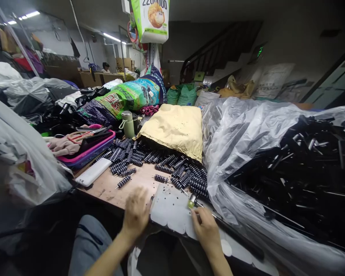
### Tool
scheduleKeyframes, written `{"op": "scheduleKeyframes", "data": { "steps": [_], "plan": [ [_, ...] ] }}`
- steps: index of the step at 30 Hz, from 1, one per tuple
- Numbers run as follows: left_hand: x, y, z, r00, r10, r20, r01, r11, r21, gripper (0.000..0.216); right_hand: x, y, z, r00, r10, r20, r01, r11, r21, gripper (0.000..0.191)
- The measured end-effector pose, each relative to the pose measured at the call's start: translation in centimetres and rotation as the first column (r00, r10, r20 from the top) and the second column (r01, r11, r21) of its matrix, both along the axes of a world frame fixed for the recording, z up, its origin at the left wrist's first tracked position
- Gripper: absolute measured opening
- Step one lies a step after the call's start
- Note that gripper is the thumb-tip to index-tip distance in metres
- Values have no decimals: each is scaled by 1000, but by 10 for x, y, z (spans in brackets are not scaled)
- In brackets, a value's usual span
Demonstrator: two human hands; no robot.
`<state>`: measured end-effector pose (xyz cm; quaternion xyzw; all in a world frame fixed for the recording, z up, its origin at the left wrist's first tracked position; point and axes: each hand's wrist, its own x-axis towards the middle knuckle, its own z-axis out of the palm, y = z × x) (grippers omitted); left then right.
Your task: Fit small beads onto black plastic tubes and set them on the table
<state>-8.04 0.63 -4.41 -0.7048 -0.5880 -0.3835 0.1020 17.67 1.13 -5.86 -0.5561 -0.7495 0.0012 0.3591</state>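
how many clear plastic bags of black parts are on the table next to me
1 in plain view: the large clear plastic bag of black parts, on the table's right side beside the yellow paper sack. The grey plastic bags at far left may hide more.

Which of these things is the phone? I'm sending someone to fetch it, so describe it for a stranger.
Start at the wooden table and find the pink tray on its left side. Just in front of that tray, near the table's edge, lies the phone, flat and angled. It is the only plain white slab there, while the neighbouring small parts are black, ribbed and scattered in a heap.
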Motion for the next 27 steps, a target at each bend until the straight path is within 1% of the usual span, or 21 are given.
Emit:
{"op": "scheduleKeyframes", "data": {
  "steps": [2,4,7,9,12,13,14,16,18,20,21,22,23,25,27],
  "plan": [
    [-28,30,8,971,239,-3,-239,971,7,46,2,-1,-1,998,-43,-47,41,999,-35,24],
    [-47,50,9,928,373,-12,-373,928,3,48,5,-2,-1,992,-93,-82,88,994,-62,26],
    [-56,59,3,894,446,-37,-447,894,-27,44,7,-3,-2,991,-102,-91,93,991,-98,27],
    [-54,56,-1,874,484,-45,-486,871,-74,41,6,-3,-4,992,-94,-82,85,991,-106,28],
    [-50,51,-3,837,543,-63,-546,824,-155,40,4,-2,-5,991,-95,-90,86,991,-101,27],
    [-50,51,-3,839,538,-81,-543,819,-184,39,4,-2,-5,992,-84,-97,75,993,-93,26],
    [-51,52,-3,848,520,-102,-529,822,-210,37,4,-1,-3,992,-69,-108,61,995,-76,30],
    [-53,55,-5,876,462,-138,-482,840,-249,33,5,-1,1,984,-69,-164,65,997,-33,49],
    [-56,57,-8,905,396,-152,-423,869,-256,30,6,-2,5,943,-160,-291,166,986,-5,61],
    [-58,59,-12,930,335,-149,-362,903,-231,29,7,-3,7,874,-260,-410,279,960,-14,63],
    [-59,60,-14,942,304,-146,-330,919,-216,29,7,-4,5,856,-278,-435,302,953,-15,63],
    [-60,60,-15,950,277,-142,-302,931,-203,28,6,-5,3,860,-272,-432,298,954,-8,62],
    [-60,60,-16,956,258,-137,-282,940,-195,28,5,-5,0,882,-250,-399,274,962,4,62],
    [-60,60,-17,962,242,-129,-264,946,-189,28,4,-5,-6,938,-191,-288,205,979,16,56],
    [-59,60,-17,958,259,-121,-278,942,-187,29,2,-4,-10,970,-157,-185,160,987,3,47]
  ]
}}
